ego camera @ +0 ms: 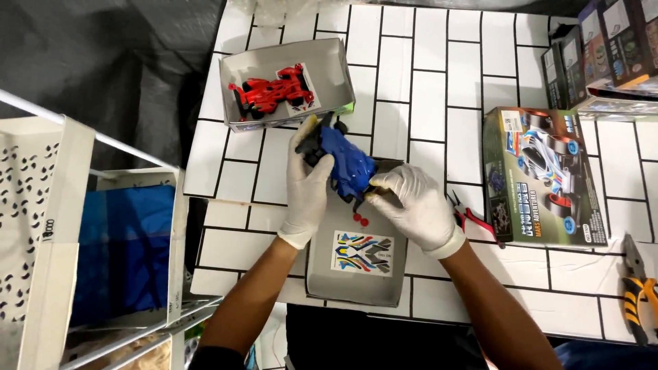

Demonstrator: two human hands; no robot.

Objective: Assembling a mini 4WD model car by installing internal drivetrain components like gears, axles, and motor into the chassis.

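Observation:
Both of my hands wear white gloves and hold a blue toy race car (347, 163) above an open grey box tray (322, 264). My left hand (306, 183) grips the car's rear with its black wheels, and my right hand (410, 204) pinches its front end. A colourful sticker sheet (362, 252) and small red parts (360, 220) lie in the tray below. A finished red toy car (272, 91) rests in a second open box tray (339, 65) further back.
A printed model car box lid (545, 175) lies to the right, with red-handled cutters (471, 219) beside it and yellow-handled pliers (639, 291) at the far right. More boxes (603, 48) stack at the back right. A wire rack with fabric bins (123, 253) stands left.

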